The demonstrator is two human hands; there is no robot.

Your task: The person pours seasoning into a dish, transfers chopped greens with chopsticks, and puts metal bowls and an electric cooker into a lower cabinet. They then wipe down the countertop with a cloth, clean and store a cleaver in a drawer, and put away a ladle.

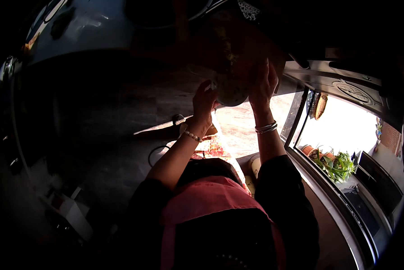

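Note:
A pale round bowl [232, 93] with small dark spots is between my two hands, its upper part lost in shadow. My left hand [204, 100] is closed on its left edge, thumb and fingers bent at the rim. Against the right side lies my right hand [262, 87], its fingers pointing away from me and partly hidden in the dark. Just beyond the bowl, a dark brown board-like surface [251, 38] carries a strip of yellowish bits [226, 45], too dim to name.
A dark round pan-like shape [166, 13] and a grey counter surface [89, 33] are at the top. Right of me is an open window frame [296, 119] with potted plants [335, 164] outside. A white box-like object [73, 213] stands low on the left. Sunlight crosses the floor [240, 126].

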